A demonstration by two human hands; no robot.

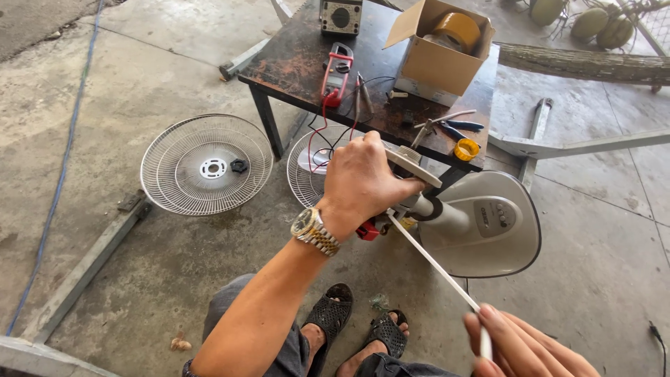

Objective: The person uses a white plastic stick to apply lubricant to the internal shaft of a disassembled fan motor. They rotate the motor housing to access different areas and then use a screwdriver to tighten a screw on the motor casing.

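Observation:
My left hand (363,180), with a metal watch on its wrist, grips the top of a grey fan stand (481,223), closed around the neck part by a flat grey bracket (413,166). A white cable (436,269) runs from there down to my right hand (523,345) at the bottom edge, which pinches its end between the fingers. Something red (368,231) shows just under my left hand.
Two white fan grilles (206,164) (314,167) lie on the concrete floor. A dark metal table (293,56) holds a red clamp meter (336,73), pliers (453,126), yellow tape roll (466,149) and an open cardboard box (440,49). My sandalled feet (363,331) are below.

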